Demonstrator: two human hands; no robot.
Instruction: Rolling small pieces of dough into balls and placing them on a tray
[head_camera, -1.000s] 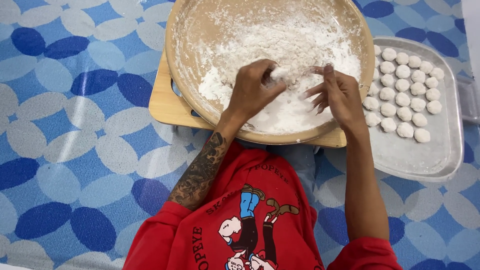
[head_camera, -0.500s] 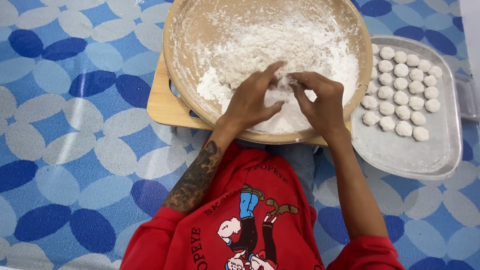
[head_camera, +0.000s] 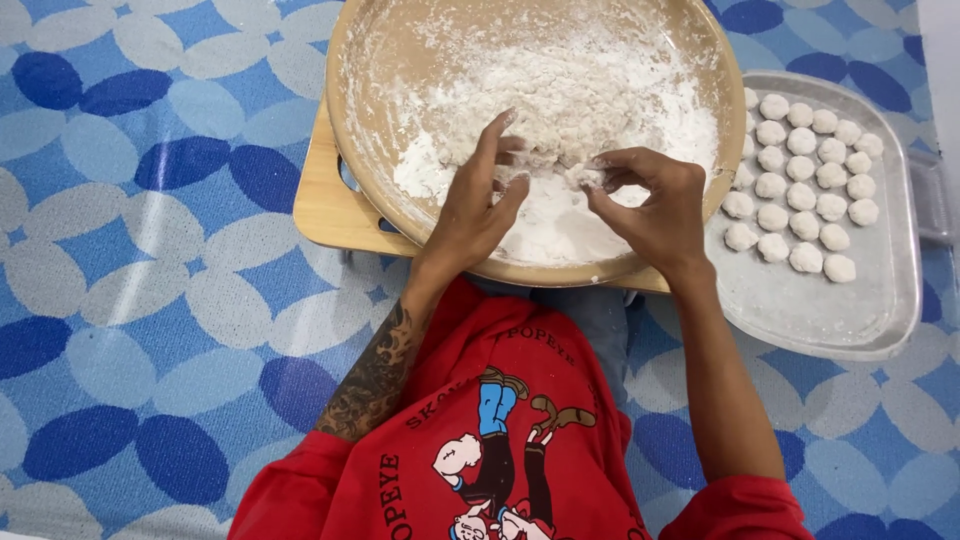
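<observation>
Both hands (head_camera: 570, 195) have spread apart over the floury dough (head_camera: 570, 100).

Bowl (head_camera: 380, 90) sits on a board (head_camera: 325, 200), which rests on the floor mat (head_camera: 150, 250). Flour and dough mass (head_camera: 580, 100) lies in the bowl. Tray (head_camera: 880, 300) lies on the mat just right of the bowl, touching its rim. Dough balls (head_camera: 805, 190) sit in rows in the tray's far half. Left hand (head_camera: 475, 205) and right hand (head_camera: 655, 205) are in the bowl's near part, side by side.
</observation>
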